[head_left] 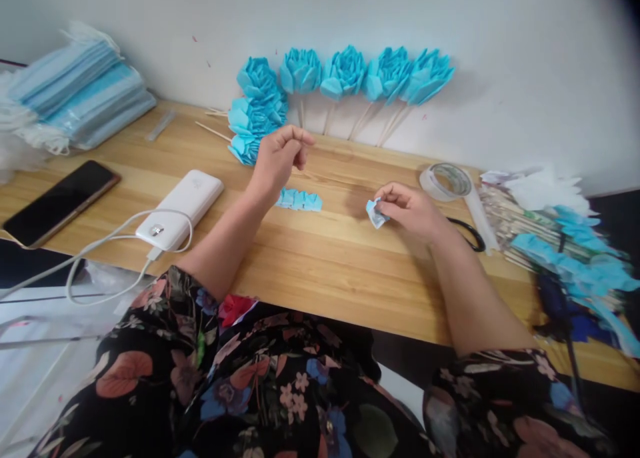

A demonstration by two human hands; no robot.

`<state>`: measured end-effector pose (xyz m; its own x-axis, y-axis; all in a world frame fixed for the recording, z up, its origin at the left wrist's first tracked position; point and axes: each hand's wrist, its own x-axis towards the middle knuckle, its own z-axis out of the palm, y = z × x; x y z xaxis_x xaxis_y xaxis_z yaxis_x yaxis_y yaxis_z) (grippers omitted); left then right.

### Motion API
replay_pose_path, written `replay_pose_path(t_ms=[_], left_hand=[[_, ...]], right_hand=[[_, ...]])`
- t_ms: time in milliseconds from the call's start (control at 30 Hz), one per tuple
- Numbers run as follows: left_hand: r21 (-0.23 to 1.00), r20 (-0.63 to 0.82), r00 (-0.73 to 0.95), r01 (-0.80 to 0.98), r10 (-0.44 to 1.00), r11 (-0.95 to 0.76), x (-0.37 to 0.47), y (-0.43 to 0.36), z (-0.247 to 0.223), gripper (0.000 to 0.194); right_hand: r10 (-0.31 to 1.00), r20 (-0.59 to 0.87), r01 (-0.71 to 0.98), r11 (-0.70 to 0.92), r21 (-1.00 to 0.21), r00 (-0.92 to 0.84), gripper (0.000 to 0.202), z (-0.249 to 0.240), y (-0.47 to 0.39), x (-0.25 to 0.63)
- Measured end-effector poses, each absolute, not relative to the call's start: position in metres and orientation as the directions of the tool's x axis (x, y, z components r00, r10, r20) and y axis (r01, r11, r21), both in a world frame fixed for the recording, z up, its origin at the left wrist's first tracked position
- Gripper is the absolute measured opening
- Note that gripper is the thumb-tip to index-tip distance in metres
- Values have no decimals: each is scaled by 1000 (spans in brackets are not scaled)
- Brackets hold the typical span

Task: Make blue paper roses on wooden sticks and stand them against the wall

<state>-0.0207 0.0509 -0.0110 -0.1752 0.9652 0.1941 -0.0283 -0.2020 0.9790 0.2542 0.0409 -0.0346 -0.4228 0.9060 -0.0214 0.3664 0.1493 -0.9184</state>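
Note:
My right hand (407,211) is closed on a small light-blue petal piece (377,214), pinched between thumb and fingers above the wooden table. My left hand (283,158) is raised, its fingers curled in; whether something small is between them cannot be made out. Below and just right of my left wrist lies a short row of overlapping light-blue pieces (301,200) on the table, partly hidden by the wrist. Behind my left hand, several finished blue flowers (260,111) lie stacked with their sticks pointing left.
More blue flowers on sticks (344,71) lean against the wall. A tape roll (446,181), black scissors handle (467,235) and piled sticks with blue strips (565,245) lie right. Left are a phone (63,201), cabled power bank (180,208) and face masks (83,88).

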Motion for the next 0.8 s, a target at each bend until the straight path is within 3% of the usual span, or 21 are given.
replay_pose_path(t_ms=[167,267,367,467,600,800], left_hand=[[904,197,40,379,980,-198,-46,46,-13,22],[719,175,106,666,979,-200,-59,42,-20,19],[547,116,73,828,991,-125,-69,41,-26,12],[432,16,65,899,998,-66,-74,42,-29,30],[344,-118,178,930,977,-128,-72,42,-29,25],[401,-51,267,888,962,-225,-69,41,-29,27]], right_hand=[[893,16,299,167,-939,-449,20,-31,59,232],[891,77,295,229,-928,-448,21,-32,68,216],[871,94,361,295,-884,-482,25,-36,72,207],[847,25,494,334,-803,-531,26,-37,71,208],[844,26,528,359,-769,-536,35,-32,64,211],[839,74,524,403,-750,-539,39,-26,62,197]])
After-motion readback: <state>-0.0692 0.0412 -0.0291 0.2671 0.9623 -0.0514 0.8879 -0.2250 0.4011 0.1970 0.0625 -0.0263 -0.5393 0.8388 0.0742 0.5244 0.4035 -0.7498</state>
